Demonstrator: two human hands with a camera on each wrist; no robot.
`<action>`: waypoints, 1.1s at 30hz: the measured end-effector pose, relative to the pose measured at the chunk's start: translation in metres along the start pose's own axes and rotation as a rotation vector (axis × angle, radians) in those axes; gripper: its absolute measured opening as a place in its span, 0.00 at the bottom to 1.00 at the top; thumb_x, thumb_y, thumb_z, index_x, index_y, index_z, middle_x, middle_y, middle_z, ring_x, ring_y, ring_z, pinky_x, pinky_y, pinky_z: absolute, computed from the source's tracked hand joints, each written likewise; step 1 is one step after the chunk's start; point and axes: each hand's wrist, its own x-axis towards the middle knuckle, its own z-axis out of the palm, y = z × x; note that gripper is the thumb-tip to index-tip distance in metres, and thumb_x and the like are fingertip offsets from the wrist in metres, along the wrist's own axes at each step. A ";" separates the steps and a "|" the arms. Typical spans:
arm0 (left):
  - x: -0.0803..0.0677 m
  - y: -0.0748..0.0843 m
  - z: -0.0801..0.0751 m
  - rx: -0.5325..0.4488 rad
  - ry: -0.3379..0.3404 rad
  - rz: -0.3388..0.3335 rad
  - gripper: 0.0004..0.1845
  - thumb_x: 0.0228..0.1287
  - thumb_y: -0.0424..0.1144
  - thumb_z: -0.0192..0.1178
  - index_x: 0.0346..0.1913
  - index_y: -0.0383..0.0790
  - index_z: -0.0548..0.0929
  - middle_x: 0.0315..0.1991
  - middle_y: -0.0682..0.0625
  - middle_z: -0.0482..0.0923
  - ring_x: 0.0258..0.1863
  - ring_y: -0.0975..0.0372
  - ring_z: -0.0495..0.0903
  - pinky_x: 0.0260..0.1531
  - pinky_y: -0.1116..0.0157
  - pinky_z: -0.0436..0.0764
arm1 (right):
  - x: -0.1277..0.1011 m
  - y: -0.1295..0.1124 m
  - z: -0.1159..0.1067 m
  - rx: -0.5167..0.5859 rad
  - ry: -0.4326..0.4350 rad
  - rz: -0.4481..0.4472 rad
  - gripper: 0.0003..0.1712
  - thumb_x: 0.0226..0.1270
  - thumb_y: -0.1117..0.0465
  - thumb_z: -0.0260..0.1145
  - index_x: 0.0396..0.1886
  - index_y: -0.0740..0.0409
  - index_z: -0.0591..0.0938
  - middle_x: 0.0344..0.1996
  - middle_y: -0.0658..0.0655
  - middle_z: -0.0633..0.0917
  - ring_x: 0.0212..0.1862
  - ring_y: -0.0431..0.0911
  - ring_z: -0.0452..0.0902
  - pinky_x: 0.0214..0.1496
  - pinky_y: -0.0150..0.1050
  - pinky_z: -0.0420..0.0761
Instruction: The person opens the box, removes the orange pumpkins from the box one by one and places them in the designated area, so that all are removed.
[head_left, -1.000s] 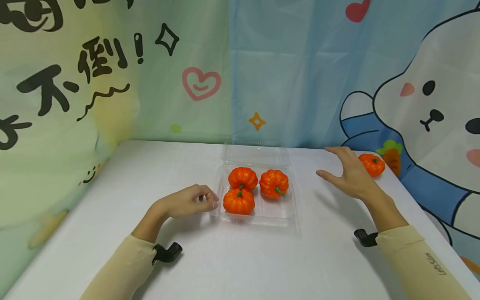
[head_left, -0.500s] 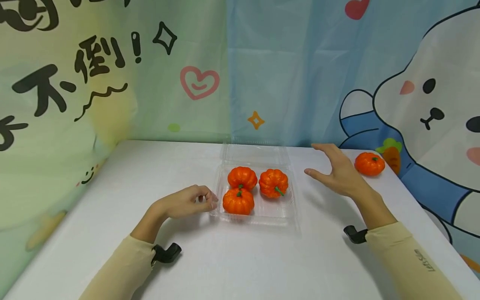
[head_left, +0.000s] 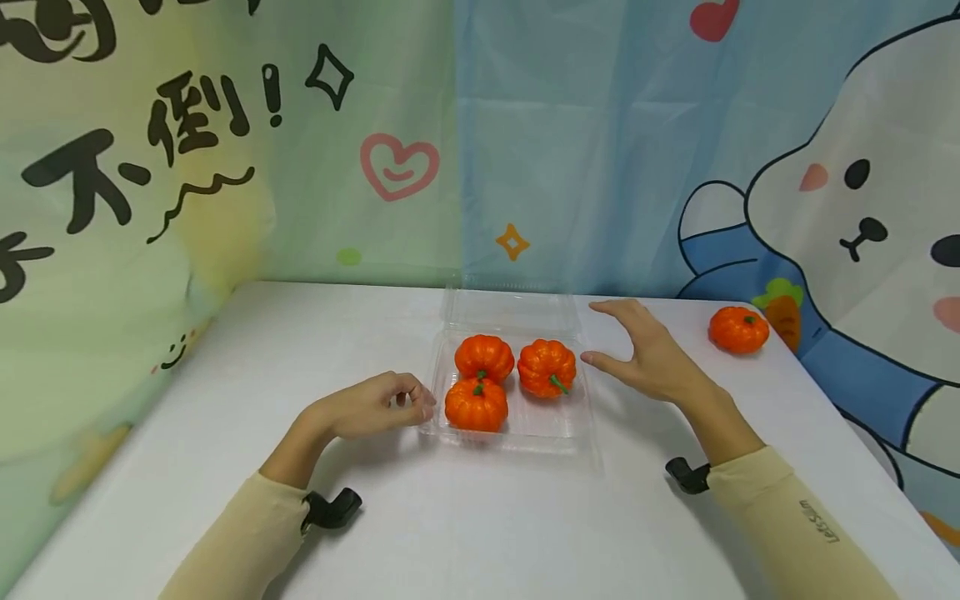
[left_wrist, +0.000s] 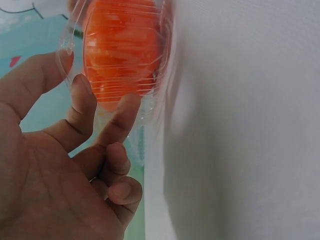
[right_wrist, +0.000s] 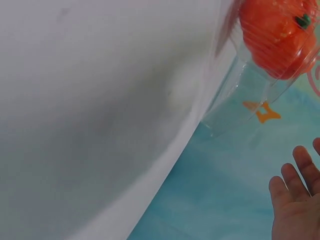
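A clear plastic clamshell container (head_left: 551,421) lies with its lid folded back on the table. Inside are three small orange pumpkins: one at back left (head_left: 484,357), one at front left (head_left: 477,405) and one on the right (head_left: 547,368), its green stem tilted forward. My left hand (head_left: 375,404) holds the container's left edge with curled fingers; in the left wrist view the fingertips meet the clear rim and wall. Just right of the container, my right hand (head_left: 648,354) hovers with thumb and fingers spread and nothing between them. The right wrist view shows its fingers apart from the container.
Another orange pumpkin (head_left: 738,330) sits near the table's back right corner. The white table (head_left: 510,525) ends against a printed cloth backdrop (head_left: 570,150). A black wrist mount (head_left: 332,508) juts from the left sleeve, with a similar mount (head_left: 687,476) on the right.
My right hand has moved left, away from the lone pumpkin at the back right and towards the container. The left hand and the pumpkins have stayed in place.
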 end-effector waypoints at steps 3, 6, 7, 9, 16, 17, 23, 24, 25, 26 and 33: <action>0.002 0.000 0.001 -0.008 -0.008 0.008 0.11 0.74 0.47 0.59 0.35 0.46 0.82 0.50 0.53 0.85 0.54 0.57 0.78 0.56 0.55 0.73 | 0.001 -0.004 0.000 0.016 -0.007 -0.019 0.39 0.63 0.54 0.76 0.71 0.57 0.72 0.68 0.62 0.73 0.68 0.60 0.68 0.66 0.68 0.70; 0.003 0.000 -0.004 -0.008 -0.011 0.012 0.11 0.74 0.46 0.59 0.35 0.45 0.82 0.50 0.52 0.85 0.55 0.57 0.78 0.57 0.54 0.72 | 0.011 -0.010 0.002 0.042 -0.012 -0.056 0.38 0.62 0.54 0.77 0.70 0.56 0.73 0.67 0.61 0.74 0.67 0.59 0.69 0.66 0.66 0.71; 0.003 0.000 -0.005 -0.008 -0.013 0.013 0.11 0.74 0.47 0.59 0.36 0.46 0.82 0.50 0.52 0.85 0.55 0.57 0.78 0.57 0.54 0.72 | 0.013 -0.011 0.002 0.050 -0.013 -0.070 0.38 0.62 0.54 0.77 0.69 0.55 0.74 0.66 0.60 0.74 0.67 0.58 0.69 0.66 0.66 0.72; 0.004 -0.001 -0.008 -0.011 -0.012 0.014 0.10 0.74 0.46 0.59 0.36 0.46 0.83 0.51 0.52 0.85 0.55 0.57 0.78 0.58 0.54 0.72 | 0.017 -0.014 0.005 0.062 -0.009 -0.098 0.37 0.61 0.54 0.78 0.68 0.55 0.75 0.65 0.59 0.75 0.66 0.57 0.70 0.65 0.64 0.73; 0.003 -0.005 -0.003 -0.017 -0.008 0.037 0.09 0.74 0.45 0.59 0.36 0.46 0.82 0.52 0.51 0.86 0.57 0.55 0.78 0.57 0.54 0.73 | 0.016 -0.022 0.019 0.113 -0.022 -0.190 0.31 0.60 0.57 0.80 0.62 0.54 0.81 0.63 0.59 0.77 0.65 0.56 0.72 0.65 0.61 0.75; 0.002 -0.006 -0.001 -0.017 -0.014 0.038 0.10 0.74 0.46 0.59 0.35 0.46 0.82 0.53 0.51 0.86 0.57 0.55 0.78 0.57 0.54 0.73 | 0.015 -0.023 0.021 0.113 -0.033 -0.192 0.30 0.60 0.56 0.80 0.61 0.54 0.82 0.63 0.59 0.77 0.65 0.57 0.73 0.65 0.61 0.75; 0.002 -0.006 0.004 -0.020 -0.004 0.037 0.10 0.74 0.46 0.59 0.35 0.45 0.80 0.51 0.52 0.86 0.56 0.56 0.78 0.56 0.55 0.73 | 0.010 -0.026 0.030 0.108 -0.080 -0.189 0.25 0.61 0.53 0.78 0.58 0.51 0.85 0.66 0.58 0.76 0.67 0.59 0.72 0.65 0.62 0.75; 0.002 -0.006 0.005 -0.018 -0.002 0.036 0.10 0.74 0.46 0.59 0.35 0.46 0.80 0.51 0.52 0.86 0.55 0.56 0.78 0.56 0.55 0.73 | 0.010 -0.026 0.030 0.103 -0.086 -0.186 0.25 0.61 0.53 0.78 0.58 0.51 0.85 0.66 0.58 0.76 0.67 0.59 0.73 0.65 0.62 0.75; 0.002 -0.006 0.005 -0.018 -0.003 0.037 0.10 0.74 0.46 0.59 0.35 0.45 0.80 0.50 0.53 0.86 0.55 0.56 0.78 0.56 0.55 0.73 | 0.009 -0.027 0.031 0.096 -0.093 -0.183 0.26 0.61 0.52 0.78 0.59 0.51 0.85 0.66 0.58 0.77 0.66 0.58 0.73 0.65 0.61 0.75; 0.002 -0.006 0.006 -0.017 -0.004 0.038 0.10 0.74 0.46 0.59 0.35 0.45 0.80 0.50 0.53 0.86 0.55 0.56 0.78 0.56 0.55 0.73 | 0.009 -0.028 0.030 0.092 -0.099 -0.179 0.27 0.61 0.52 0.78 0.59 0.52 0.85 0.65 0.57 0.78 0.66 0.57 0.73 0.65 0.61 0.75; 0.001 -0.004 0.005 -0.009 0.001 0.030 0.10 0.74 0.46 0.59 0.35 0.46 0.81 0.49 0.54 0.85 0.52 0.57 0.77 0.54 0.56 0.74 | 0.008 -0.033 0.030 0.083 -0.143 -0.178 0.30 0.61 0.52 0.78 0.63 0.54 0.83 0.61 0.54 0.81 0.64 0.53 0.76 0.65 0.56 0.77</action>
